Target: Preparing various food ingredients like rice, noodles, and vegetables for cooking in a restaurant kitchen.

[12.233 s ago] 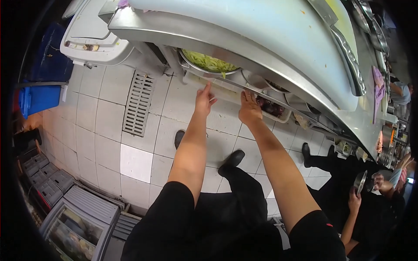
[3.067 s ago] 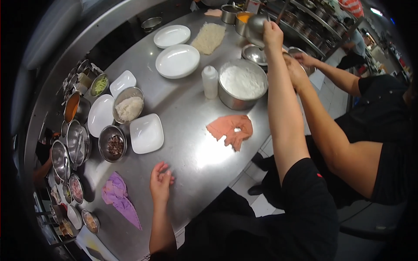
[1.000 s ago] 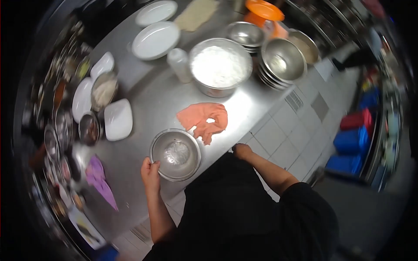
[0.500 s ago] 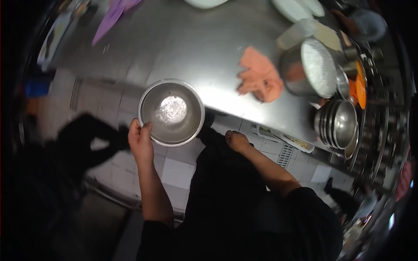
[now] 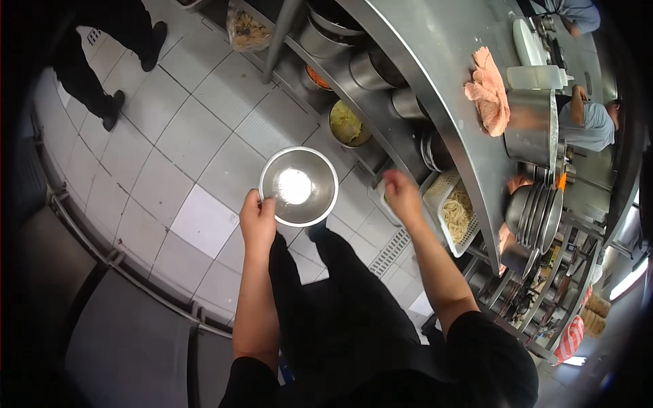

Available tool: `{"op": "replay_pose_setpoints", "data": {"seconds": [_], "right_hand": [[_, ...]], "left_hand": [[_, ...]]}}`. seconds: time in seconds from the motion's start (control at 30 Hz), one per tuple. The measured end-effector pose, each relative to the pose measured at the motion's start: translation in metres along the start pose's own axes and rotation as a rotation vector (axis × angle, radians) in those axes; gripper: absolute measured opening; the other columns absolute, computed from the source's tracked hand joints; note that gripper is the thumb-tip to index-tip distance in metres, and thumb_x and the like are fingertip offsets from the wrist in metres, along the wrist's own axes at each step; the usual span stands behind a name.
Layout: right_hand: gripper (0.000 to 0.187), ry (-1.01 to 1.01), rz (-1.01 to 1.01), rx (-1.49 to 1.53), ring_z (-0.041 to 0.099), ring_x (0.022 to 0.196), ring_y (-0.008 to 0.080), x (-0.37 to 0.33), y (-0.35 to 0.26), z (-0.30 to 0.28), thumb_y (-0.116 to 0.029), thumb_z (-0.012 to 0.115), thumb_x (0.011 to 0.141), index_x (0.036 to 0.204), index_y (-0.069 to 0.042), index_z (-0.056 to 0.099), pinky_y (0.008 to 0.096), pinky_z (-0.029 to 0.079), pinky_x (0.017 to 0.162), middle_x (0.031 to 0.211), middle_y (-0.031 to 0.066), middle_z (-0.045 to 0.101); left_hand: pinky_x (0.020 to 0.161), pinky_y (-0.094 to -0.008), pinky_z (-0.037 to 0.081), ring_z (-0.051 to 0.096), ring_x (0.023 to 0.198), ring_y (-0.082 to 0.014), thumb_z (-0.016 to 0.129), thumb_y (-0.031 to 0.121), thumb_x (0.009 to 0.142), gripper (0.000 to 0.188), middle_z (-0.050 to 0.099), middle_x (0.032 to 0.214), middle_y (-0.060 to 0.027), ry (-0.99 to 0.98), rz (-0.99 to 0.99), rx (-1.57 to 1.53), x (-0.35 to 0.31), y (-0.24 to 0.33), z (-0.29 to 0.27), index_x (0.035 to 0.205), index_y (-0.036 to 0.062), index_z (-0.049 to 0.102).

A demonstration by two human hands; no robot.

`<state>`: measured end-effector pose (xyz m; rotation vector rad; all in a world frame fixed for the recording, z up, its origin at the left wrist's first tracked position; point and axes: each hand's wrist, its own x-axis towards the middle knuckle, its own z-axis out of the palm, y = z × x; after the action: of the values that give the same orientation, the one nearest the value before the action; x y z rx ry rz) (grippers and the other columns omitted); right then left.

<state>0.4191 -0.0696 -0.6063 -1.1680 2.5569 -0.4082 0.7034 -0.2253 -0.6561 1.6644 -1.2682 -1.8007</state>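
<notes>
A round stainless steel bowl (image 5: pixel 318 194) is held out in front of me over the floor. My left hand (image 5: pixel 258 219) grips its near left rim, thumb over the edge. The bowl's inside shows only bright reflected light. My right hand (image 5: pixel 404 197) is raised to the right of the bowl and apart from it. Its fingers are curled in, with nothing seen in them, and slightly blurred. Nearest to that hand is a white basket of noodles (image 5: pixel 457 212) on the low shelf.
A steel counter (image 5: pixel 442 68) runs along my right, bearing an orange cloth (image 5: pixel 488 92), a large pot (image 5: pixel 530 126) and stacked steel bowls (image 5: pixel 534 217). Pots and a container of chopped greens (image 5: pixel 347 124) sit below. Another person's legs (image 5: pixel 88 75) stand at upper left on the tiled floor (image 5: pixel 218 149).
My view has swung, and the counter now lies to the right with its lower shelf showing. The bowl stays in my left hand, now over the floor. My right hand has lifted away from my leg.
</notes>
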Motion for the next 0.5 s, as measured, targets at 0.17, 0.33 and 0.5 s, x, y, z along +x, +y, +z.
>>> {"op": "replay_pose_setpoints", "data": {"seconds": [0.17,0.33,0.5], "right_hand": [[0.029,0.221,0.014,-0.127,0.062,0.104,0.0288,0.119,-0.026,-0.040,-0.022,0.051,0.095,0.118,-0.008,0.060,0.0357,0.048,0.086,0.111,0.0173,0.064],[0.036,0.654,-0.784,-0.236,0.062,0.098,0.0333,0.286,-0.025,-0.037,-0.031,0.058,0.092,0.113,-0.003,0.063,0.0391,0.048,0.087,0.108,0.0152,0.065],[0.057,0.449,-0.358,-0.573,0.051,0.117,0.0373,0.277,-0.051,0.038,-0.053,0.043,0.094,0.128,-0.009,0.053,0.0438,0.041,0.098,0.129,0.0181,0.054]], "left_hand": [[0.048,-0.0271,0.045,0.056,0.057,-0.0117,0.055,0.010,0.086,0.011,0.059,0.069,-0.0071,-0.097,0.146,0.177,0.027,-0.018,0.043,0.086,-0.0010,0.056],[0.058,-0.0372,0.044,0.054,0.059,-0.0235,0.056,0.014,0.082,0.016,0.056,0.067,-0.0127,-0.114,0.126,0.068,0.036,0.008,0.083,0.079,-0.0018,0.053],[0.054,-0.0347,0.044,0.054,0.054,-0.0194,0.055,0.014,0.082,0.015,0.056,0.063,-0.0101,-0.085,0.117,0.042,0.045,0.017,0.097,0.079,-0.0009,0.054]]}}
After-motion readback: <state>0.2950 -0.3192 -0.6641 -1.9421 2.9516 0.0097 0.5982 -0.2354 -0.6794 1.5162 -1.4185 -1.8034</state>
